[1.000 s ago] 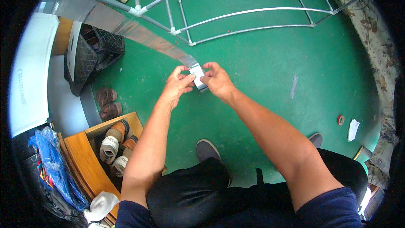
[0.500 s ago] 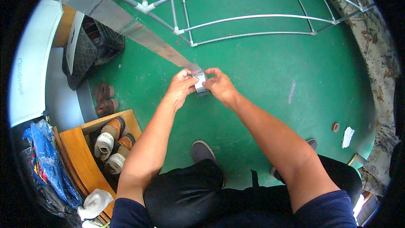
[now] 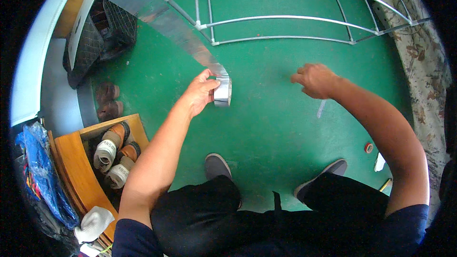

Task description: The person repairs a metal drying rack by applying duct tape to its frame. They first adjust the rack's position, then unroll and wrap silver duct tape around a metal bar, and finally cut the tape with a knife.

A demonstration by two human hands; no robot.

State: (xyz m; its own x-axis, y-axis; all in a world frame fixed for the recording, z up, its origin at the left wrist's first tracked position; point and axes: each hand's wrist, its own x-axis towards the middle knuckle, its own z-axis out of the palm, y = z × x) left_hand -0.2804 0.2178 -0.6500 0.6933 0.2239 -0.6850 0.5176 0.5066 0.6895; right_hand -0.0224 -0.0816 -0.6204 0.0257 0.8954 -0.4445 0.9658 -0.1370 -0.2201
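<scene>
My left hand [image 3: 201, 94] grips a roll of silver tape [image 3: 223, 93] by its left side, with the thumb on the tape face. From the roll, a long wide strip of shiny tape [image 3: 178, 33] stretches up to the far left, passing under the corner of a metal pipe frame [image 3: 285, 18]. My right hand [image 3: 316, 80] is off the roll, out to the right above the green floor. Its fingers are curled in and slightly blurred, and nothing shows in them.
At the left, a wooden box [image 3: 71, 150] holds tan shoes [image 3: 114, 147], beside a blue plastic-wrapped bundle [image 3: 45, 176] and a white cloth [image 3: 94, 223]. A dark quilted bag [image 3: 85, 47] stands farther off. On the right are a small red tape roll [image 3: 368, 148] and a camouflage cover [image 3: 421, 66].
My right hand has let go of the tape roll and swung to the right. The left hand keeps hold of the roll, whose round side now shows. My right foot has come more into view.
</scene>
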